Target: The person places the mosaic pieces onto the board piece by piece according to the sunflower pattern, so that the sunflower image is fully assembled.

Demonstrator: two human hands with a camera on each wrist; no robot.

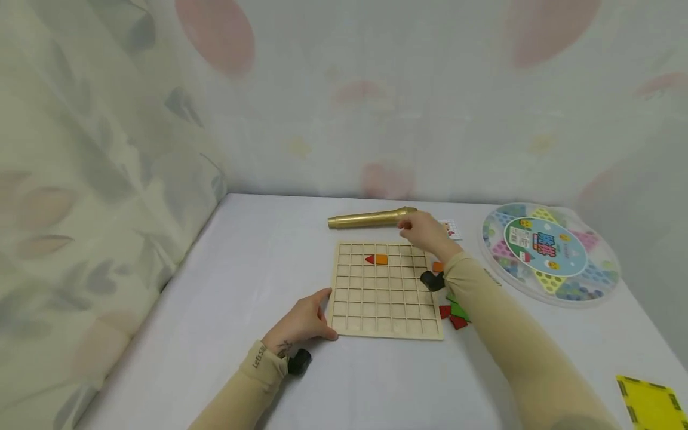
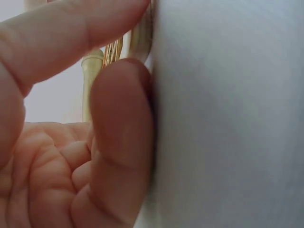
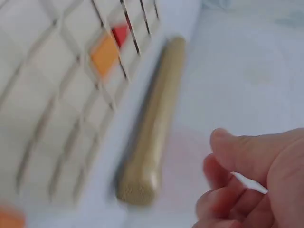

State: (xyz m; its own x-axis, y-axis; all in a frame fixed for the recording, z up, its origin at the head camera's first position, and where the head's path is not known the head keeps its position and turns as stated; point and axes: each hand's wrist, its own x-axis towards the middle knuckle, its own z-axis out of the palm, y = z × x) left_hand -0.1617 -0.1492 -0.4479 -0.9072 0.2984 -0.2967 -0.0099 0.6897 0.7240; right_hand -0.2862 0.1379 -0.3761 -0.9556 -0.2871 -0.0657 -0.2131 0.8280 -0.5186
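Note:
A pale wooden grid board [image 1: 387, 298] lies on the white table. A red triangle [image 1: 369, 259] and an orange square [image 1: 381, 259] sit side by side in its upper cells. My left hand [image 1: 301, 319] is at the board's lower left corner, index finger touching the left edge and thumb by the bottom corner. Above the board's far right side, my right hand [image 1: 424, 232] hovers with loosely bent fingers; nothing shows between them. Just beyond the board lies a gold microphone-shaped stick [image 1: 371, 219], beside the right fingers in the right wrist view.
Red [image 1: 458, 322] and green [image 1: 459, 312] pieces lie along the board's right edge, partly under the right forearm, with an orange piece [image 1: 438, 267] farther back. A small printed card [image 1: 451, 229], a round clear game case [image 1: 548, 251] and a yellow square [image 1: 650, 403] are farther right.

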